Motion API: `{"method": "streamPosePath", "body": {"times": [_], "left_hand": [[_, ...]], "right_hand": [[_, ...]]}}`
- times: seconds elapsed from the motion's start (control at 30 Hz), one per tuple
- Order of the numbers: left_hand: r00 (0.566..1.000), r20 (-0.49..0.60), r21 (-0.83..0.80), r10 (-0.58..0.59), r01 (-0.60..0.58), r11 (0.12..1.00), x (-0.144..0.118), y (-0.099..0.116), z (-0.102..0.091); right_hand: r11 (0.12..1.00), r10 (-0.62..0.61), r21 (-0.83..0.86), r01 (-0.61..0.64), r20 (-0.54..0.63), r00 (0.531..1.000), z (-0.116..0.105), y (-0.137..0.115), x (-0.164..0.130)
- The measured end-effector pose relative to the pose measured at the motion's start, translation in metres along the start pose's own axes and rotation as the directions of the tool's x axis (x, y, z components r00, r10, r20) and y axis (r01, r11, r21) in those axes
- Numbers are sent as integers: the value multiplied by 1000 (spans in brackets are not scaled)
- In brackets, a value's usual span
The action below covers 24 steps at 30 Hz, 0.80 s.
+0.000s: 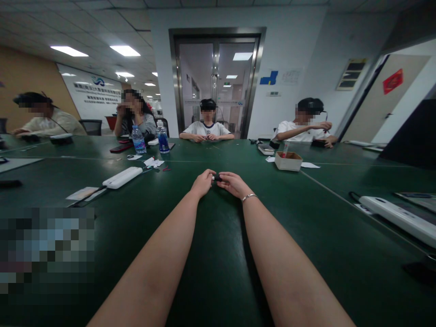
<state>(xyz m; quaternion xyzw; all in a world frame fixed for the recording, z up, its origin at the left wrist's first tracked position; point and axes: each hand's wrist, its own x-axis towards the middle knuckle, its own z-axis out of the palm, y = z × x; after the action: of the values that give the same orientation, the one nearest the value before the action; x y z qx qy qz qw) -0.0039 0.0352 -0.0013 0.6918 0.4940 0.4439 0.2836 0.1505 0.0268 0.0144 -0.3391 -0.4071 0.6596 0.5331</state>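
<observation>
A small dark object, too small to make out, pinched between both hands out over the middle of the green table. Left hand curled closed, fingertips gripping the object's left end; right hand likewise closed on its right end, a thin bracelet round the wrist. Both forearms stretched straight out, resting low over the tabletop.

Dark green, smooth surface, made of several sections with pale seams between. To the left, a white power strip lying at a slant, a flat card near its cable, scraps of white paper further back. Two water bottles standing upright beside each other, a dark phone flat to their left. To the right, an open cardboard box with paper beside it, and a second white power strip running along the right edge. Lower left blurred out.

Four people seated at the far side: one at the left leaning on the table, one with a hand at the face, one in the middle with hands together, one at the right with an arm raised. Behind, a glass double door in a metal frame, white walls, panel lights in the ceiling, a red sign on a door at the right
</observation>
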Motion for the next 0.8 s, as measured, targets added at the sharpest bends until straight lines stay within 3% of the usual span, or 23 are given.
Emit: {"method": "streamPosePath", "body": {"times": [0.8], "left_hand": [[1000, 24, 22, -14, 14, 1000, 3, -2, 0]], "right_hand": [[1000, 20, -12, -21, -24, 1000, 2, -2, -2]]}}
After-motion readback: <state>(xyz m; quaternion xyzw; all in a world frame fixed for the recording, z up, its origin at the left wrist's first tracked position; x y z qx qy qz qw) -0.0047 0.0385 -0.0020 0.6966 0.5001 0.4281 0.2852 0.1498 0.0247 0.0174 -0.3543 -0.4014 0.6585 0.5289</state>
